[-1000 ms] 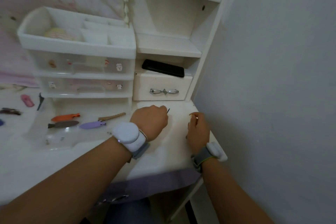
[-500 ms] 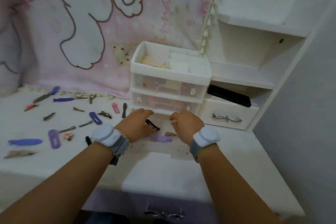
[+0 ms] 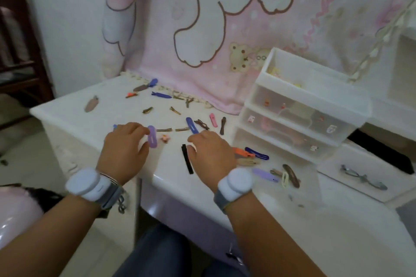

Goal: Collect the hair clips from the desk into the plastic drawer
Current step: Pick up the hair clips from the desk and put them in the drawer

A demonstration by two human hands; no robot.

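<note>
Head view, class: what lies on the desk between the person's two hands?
Between the left hand and right hand lie a purple clip, a small pink clip and a black clip, seen in the head view.

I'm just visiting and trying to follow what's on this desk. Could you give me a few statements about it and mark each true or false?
1. A lilac oval clip lies at the fingers of the left hand. True.
2. The long black clip lies inside the plastic drawer unit. False: it lies on the desk, beside the right hand.
3. Many clips are scattered on the desk. True.
4. The pink clip lies to the right of the drawer unit. False: it lies to its left.
5. Both wrists wear white bands. True.
</note>
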